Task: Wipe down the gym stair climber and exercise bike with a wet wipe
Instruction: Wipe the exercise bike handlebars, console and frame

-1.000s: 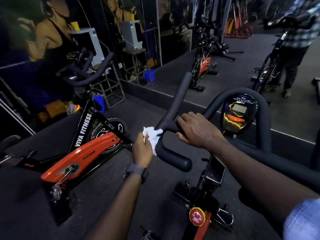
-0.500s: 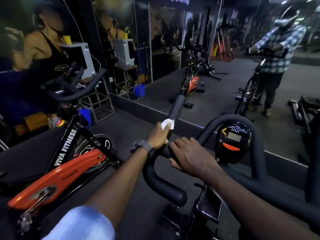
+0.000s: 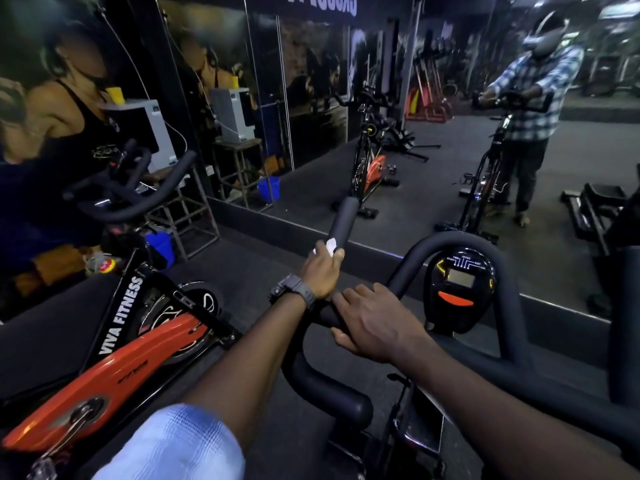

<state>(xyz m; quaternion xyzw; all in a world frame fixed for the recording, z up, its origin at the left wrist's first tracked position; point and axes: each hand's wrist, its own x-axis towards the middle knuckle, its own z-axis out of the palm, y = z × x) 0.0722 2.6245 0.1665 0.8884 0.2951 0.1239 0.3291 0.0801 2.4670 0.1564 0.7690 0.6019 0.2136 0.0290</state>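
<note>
— Up on the forward bar of the handlebar, what is going on?

— It's the left prong of the exercise bike. The left hand has its fingers curled round that bar, with the wet wipe pressed between palm and foam. Only a small white corner of the wipe shows above the knuckles.

— And the other hand?

— The right hand grips the bend of the handlebar lower down, fingers wrapped over the top and thumb underneath. It looks like a steadying hold, nothing more.

— So which step is this?

— Wiping the bike's handlebar, I'd say, with the wipe partway up the prong. The foam above the hand, out to the rounded tip, has yet to be reached. The display and the right-hand loop of the bar appear untouched, though I can't tell that for certain.

— What does the next move need?

— Probably a firm slide toward the tip with the wipe kept wrapped around the bar, so the underside gets cleaned too. The right hand should hold firm so the bar doesn't swing. No stair climber is clearly in view here; a second bike stands to the left.
</note>
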